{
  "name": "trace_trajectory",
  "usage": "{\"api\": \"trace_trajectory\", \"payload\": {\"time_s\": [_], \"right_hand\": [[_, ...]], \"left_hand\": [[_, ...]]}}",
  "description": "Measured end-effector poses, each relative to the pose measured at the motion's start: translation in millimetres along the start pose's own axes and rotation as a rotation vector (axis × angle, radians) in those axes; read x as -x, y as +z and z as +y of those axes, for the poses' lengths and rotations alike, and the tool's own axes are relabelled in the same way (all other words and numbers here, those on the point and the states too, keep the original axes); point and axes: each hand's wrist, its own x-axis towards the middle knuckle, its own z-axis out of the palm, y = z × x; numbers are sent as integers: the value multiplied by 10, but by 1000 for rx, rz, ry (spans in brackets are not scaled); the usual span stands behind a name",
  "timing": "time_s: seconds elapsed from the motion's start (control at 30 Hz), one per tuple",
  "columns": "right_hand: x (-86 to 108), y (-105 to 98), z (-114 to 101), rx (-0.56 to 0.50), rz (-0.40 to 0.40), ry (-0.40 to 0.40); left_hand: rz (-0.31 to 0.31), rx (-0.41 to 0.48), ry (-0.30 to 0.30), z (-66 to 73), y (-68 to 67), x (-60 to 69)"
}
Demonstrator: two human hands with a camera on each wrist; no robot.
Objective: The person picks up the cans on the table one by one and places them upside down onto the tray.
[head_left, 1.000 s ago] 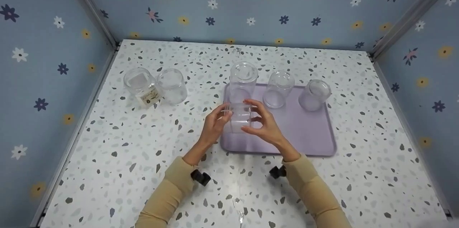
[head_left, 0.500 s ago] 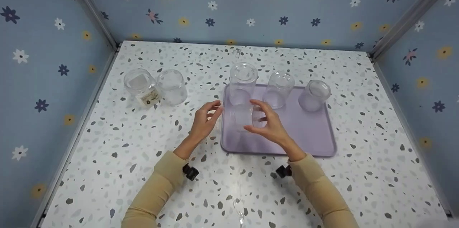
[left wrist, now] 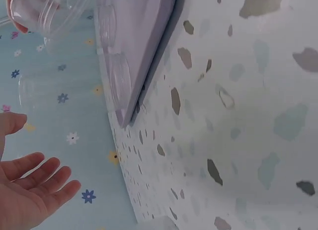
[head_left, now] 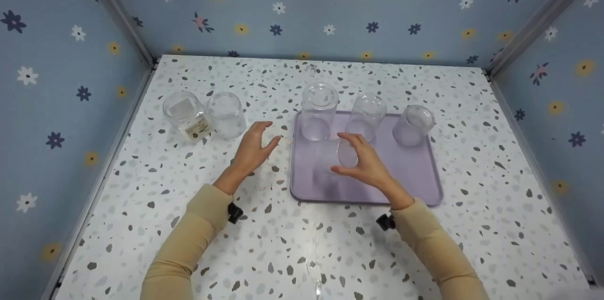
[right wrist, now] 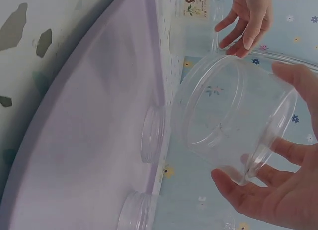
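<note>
My right hand [head_left: 365,163] grips a clear jar by its base end above the front-left part of the purple tray [head_left: 401,182]. In the right wrist view the clear jar [right wrist: 223,106] lies sideways between thumb and fingers, its rim end pointing away from the palm. My left hand [head_left: 252,149] is empty, fingers extended, over the table left of the tray and near a clear jar [head_left: 226,116]. Along the tray's back stand a tall jar [head_left: 320,111], a middle jar [head_left: 367,116] and a short jar [head_left: 413,125], all clear.
A clear jar with a paper label [head_left: 197,127] stands at the back left, beside the other jar there. Flower-patterned panels [head_left: 325,12] border the speckled table [head_left: 188,243] at the back and both sides.
My left hand has let go of the held jar and moved left, its fingers spreading. My right hand has shifted slightly right with the jar. The standing jars have not moved.
</note>
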Motion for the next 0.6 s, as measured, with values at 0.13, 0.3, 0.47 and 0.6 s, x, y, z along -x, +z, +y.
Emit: {"api": "trace_trajectory", "payload": {"time_s": [0.13,0.3,0.47,0.6], "right_hand": [[22,-64,18,58,-64,14],[54,-150,44,135,-143,33],[89,-261,81,185,-208,78],[113,-359,117,216,-237,90]], "left_hand": [[-9,-74,-5,-62,-95,-66],[-4,-149,-15,-138,-199,-152],[24,-208,1,-227,-269,-232],[43,-247,-11,-315,-330,-287]]}}
